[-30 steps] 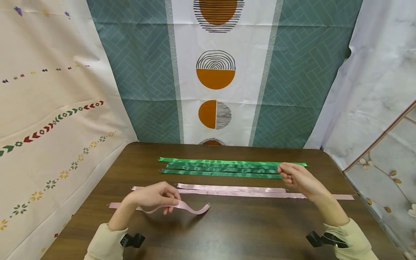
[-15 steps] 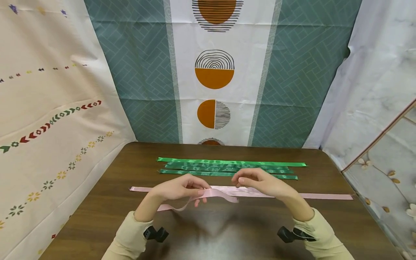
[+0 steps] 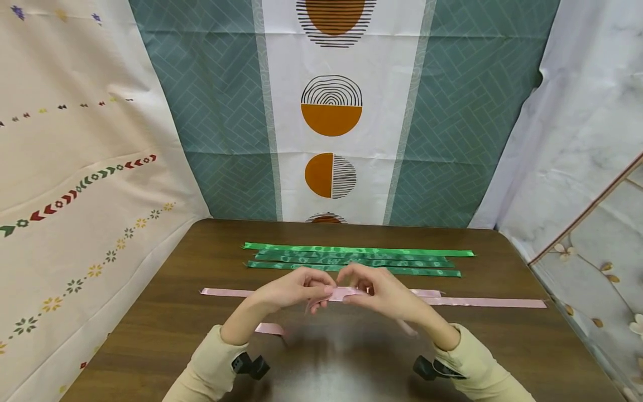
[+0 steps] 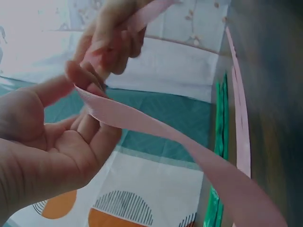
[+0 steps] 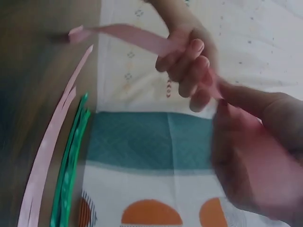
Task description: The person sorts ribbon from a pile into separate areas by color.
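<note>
Between finger and thumb my left hand (image 3: pixel 300 290) pinches a pink ribbon (image 4: pixel 142 122), held above the table. Close beside it, my right hand (image 3: pixel 378 290) pinches the same ribbon, and a short stretch shows between the two hands. One end trails down past the left wrist toward the table; the other hangs loose below the right hand. In the right wrist view the right hand and the ribbon are blurred. Behind the hands, two more pink ribbons (image 3: pixel 492 302) lie flat, partly overlapping and partly hidden by the hands.
Farther back, several green ribbons (image 3: pixel 291 265) lie side by side across the brown table (image 3: pixel 211 245). A patterned cloth (image 3: pixel 226 111) hangs at the table's far edge, with a cream cloth (image 3: pixel 90 184) on the left and a marbled one (image 3: pixel 593 139) on the right.
My left hand has moved right, carrying the pink ribbon. My right hand has come in from the right, away from the green ribbons, and now pinches the ribbon beside the left hand.
</note>
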Motion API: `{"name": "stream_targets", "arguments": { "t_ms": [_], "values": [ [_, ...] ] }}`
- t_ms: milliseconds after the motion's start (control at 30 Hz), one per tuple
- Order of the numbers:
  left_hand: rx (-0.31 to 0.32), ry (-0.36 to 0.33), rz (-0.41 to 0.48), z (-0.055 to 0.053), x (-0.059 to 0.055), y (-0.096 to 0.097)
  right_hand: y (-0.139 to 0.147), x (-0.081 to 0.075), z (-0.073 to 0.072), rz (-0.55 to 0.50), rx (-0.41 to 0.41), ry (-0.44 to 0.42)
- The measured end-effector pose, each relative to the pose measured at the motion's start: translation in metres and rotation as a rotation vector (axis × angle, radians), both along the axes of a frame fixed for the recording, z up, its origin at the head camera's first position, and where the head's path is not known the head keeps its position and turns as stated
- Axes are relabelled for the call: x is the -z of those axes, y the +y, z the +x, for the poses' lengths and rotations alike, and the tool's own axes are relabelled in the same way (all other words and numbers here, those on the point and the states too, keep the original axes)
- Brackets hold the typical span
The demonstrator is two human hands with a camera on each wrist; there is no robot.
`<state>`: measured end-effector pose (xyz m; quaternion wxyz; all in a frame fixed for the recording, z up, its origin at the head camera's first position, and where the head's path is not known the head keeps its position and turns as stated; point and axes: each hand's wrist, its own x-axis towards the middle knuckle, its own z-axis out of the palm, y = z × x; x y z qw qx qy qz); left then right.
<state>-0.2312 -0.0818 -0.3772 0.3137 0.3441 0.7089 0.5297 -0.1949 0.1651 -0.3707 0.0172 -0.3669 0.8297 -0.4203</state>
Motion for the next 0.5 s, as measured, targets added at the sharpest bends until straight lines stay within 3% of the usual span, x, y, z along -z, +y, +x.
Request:
{"name": "stream_targets", "arguments": {
  "t_ms": [67, 133, 300, 500],
  "values": [
    [-0.034, -0.013, -0.027, 0.0, 0.001, -0.001, 0.004, -0.001, -0.001, -0.004, 0.06, 0.056],
    [-0.066, -0.042, -0.044, 0.0, 0.003, -0.005, 0.011, -0.002, -0.003, -0.009, 0.118, 0.047],
    [-0.129, -0.08, -0.059, -0.002, 0.008, -0.024, 0.037, -0.004, -0.008, -0.008, 0.222, -0.108],
    [-0.093, 0.029, -0.091, -0.012, 0.014, -0.054, 0.07, -0.006, -0.012, -0.103, 0.241, -0.284]
  ]
}}
